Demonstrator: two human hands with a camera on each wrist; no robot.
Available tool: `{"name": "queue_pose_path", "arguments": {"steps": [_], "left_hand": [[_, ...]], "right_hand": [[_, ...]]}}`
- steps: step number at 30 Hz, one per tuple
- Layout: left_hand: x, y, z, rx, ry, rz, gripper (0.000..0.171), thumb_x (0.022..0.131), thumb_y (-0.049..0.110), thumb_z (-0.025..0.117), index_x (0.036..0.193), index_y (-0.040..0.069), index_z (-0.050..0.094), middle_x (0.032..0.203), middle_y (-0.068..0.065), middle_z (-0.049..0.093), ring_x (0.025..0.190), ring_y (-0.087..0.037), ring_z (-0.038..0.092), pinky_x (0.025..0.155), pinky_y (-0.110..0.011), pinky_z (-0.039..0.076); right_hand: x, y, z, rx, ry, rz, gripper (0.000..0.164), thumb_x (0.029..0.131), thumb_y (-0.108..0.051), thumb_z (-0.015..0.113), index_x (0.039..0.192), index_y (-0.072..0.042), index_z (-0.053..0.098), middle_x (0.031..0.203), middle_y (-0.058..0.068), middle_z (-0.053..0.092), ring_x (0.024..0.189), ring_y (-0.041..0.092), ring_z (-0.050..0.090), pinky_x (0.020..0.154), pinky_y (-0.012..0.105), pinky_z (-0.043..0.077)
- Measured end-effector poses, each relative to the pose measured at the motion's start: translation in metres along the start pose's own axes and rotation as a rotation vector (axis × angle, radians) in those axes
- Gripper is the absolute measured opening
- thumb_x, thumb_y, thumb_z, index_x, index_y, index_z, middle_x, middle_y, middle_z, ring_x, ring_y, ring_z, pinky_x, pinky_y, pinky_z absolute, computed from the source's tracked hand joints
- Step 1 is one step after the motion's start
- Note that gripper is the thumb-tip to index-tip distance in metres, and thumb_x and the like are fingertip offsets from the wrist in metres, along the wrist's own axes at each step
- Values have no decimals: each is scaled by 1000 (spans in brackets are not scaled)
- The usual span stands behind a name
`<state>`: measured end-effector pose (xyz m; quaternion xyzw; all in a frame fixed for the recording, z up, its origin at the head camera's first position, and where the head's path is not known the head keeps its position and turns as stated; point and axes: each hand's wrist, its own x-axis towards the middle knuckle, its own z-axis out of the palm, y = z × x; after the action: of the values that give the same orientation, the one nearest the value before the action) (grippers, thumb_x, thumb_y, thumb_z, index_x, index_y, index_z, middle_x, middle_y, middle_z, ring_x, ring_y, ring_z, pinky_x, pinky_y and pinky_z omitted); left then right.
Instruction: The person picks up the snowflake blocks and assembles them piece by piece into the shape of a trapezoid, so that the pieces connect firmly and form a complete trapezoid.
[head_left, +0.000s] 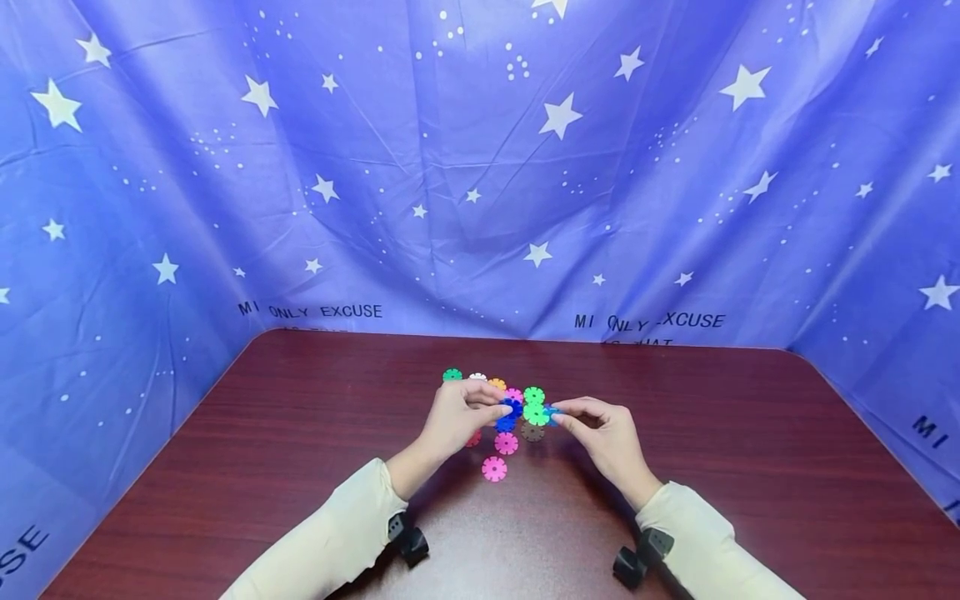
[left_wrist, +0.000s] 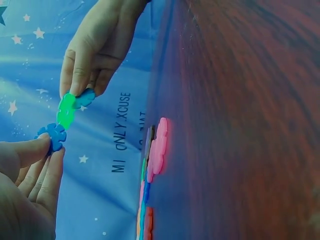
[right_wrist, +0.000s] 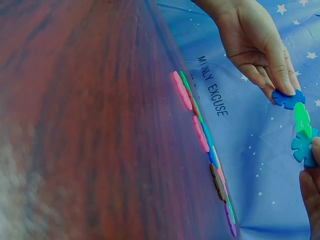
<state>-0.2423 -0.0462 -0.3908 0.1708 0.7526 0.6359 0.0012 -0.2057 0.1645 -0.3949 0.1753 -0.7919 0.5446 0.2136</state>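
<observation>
My left hand point(head_left: 459, 417) pinches a dark blue notched plastic disc point(left_wrist: 52, 137) between thumb and fingers. Opposite it, my right hand point(head_left: 611, 433) pinches a light blue notched disc point(right_wrist: 303, 149). Between the two is a bright green disc point(right_wrist: 301, 118), slotted onto the light blue one and meeting the dark blue one at its edge; whether those two interlock I cannot tell. In both wrist views this row of discs is held up off the table. Part of the light blue disc is hidden by the right fingers.
Several loose discs lie flat on the dark red wooden table point(head_left: 300, 467) below and behind the hands, among them a pink disc point(head_left: 494, 469), a brown disc point(head_left: 532, 432) and a teal-green disc point(head_left: 452, 376). A blue star-patterned cloth point(head_left: 480, 167) hangs behind the table.
</observation>
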Motion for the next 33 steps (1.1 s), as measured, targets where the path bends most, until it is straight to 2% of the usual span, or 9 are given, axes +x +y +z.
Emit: {"name": "queue_pose_path", "arguments": {"steps": [6,11,15,16,22,25,28,33], "left_hand": [[-10,27,3,57,2,29,14,79,-3,72,90,-11,69,84,-23,69,76,-38,68,64,-29,57],[-13,30,7,63,28,71,13,79,-3,72,89,-10,70,83,-23,70,73,-38,67,60,-26,55],[-13,31,11,91,53,91,11,78,-3,73,87,-8,70,82,-21,70,70,-32,67,58,-21,52],[-14,31,11,97,59,96,10,78,-3,73,86,-8,70,81,-21,70,69,-31,67,57,-18,50],[-15,32,14,121,81,122,9,76,-4,74,84,-7,72,78,-20,70,64,-29,64,54,-16,47],[-14,30,16,115,85,143,9,75,-4,75,82,-8,72,77,-20,70,63,-29,64,54,-16,47],[-9,17,17,99,87,147,9,74,-4,76,82,-7,72,78,-19,70,63,-28,65,55,-17,48],[0,-5,12,51,19,101,14,76,4,77,88,-3,73,83,-15,72,70,-16,69,62,-21,54]], "right_hand": [[-1,-5,-1,-19,-8,5,12,77,8,71,89,6,71,80,16,71,69,1,59,58,20,50],[-1,-4,0,12,11,0,11,77,8,71,88,5,71,78,16,70,67,3,60,58,19,50],[-1,-4,1,40,39,-6,9,77,9,70,85,6,70,75,16,68,65,5,59,58,16,49],[-1,-5,1,42,45,-8,9,77,10,70,85,6,70,74,16,67,65,5,59,58,16,49],[-2,-8,2,18,73,-29,10,75,12,71,82,5,70,72,16,66,65,2,57,57,15,47],[-3,-9,3,16,82,-38,11,74,14,71,81,6,69,72,17,66,64,2,56,56,15,47],[-2,-10,3,12,85,-37,11,74,14,71,82,6,69,72,18,66,64,1,56,56,14,47],[-1,-8,4,13,63,-21,10,75,12,70,83,6,69,73,17,67,65,1,57,58,14,48]]}}
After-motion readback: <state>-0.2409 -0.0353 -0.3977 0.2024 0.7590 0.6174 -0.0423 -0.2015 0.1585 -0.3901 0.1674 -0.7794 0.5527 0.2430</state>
